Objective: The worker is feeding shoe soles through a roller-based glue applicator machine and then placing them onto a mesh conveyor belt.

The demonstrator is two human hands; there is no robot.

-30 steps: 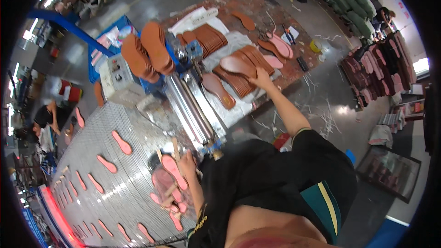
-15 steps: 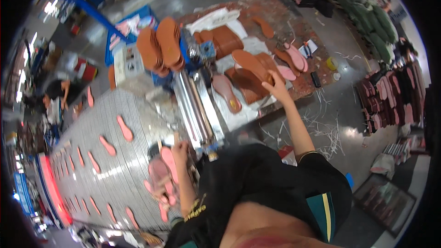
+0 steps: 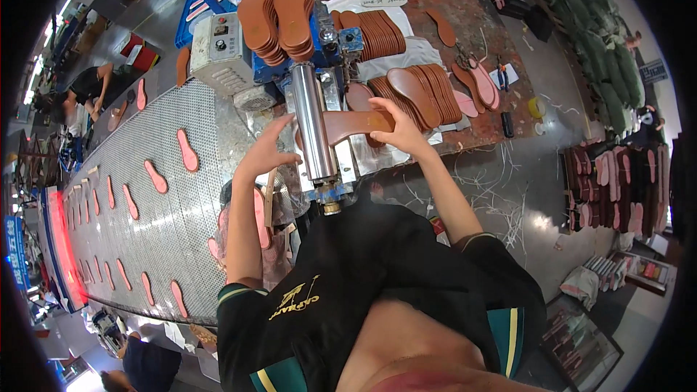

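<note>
A brown shoe insole [image 3: 352, 124] lies crosswise with its left end at the shiny metal roller [image 3: 311, 120] of a small machine. My right hand [image 3: 401, 131] grips the other end, fingers on the far side and thumb on the near side. On the roller's left side, my left hand [image 3: 267, 148] is open, its fingers and thumb spread with nothing between them. Just beyond my right hand stands a row of brown insoles [image 3: 435, 94], with one insole [image 3: 410, 94] leaning on its left end. The insole's tip at the roller is hidden.
Pink insoles [image 3: 187, 151] lie spaced over a mesh conveyor [image 3: 203, 112] on the left. Two stacks of brown insoles [image 3: 294, 18] stand atop the machine, beside a grey control box [image 3: 218, 51]. Pliers [image 3: 502, 76] and a yellow tape roll [image 3: 536, 107] sit at the worktable's right. Another person [image 3: 91, 91] works far left.
My right hand has brought a brown insole left from the row to the roller. My left hand has left the pink insoles by the conveyor, rising open beside the roller. The view has shifted.
</note>
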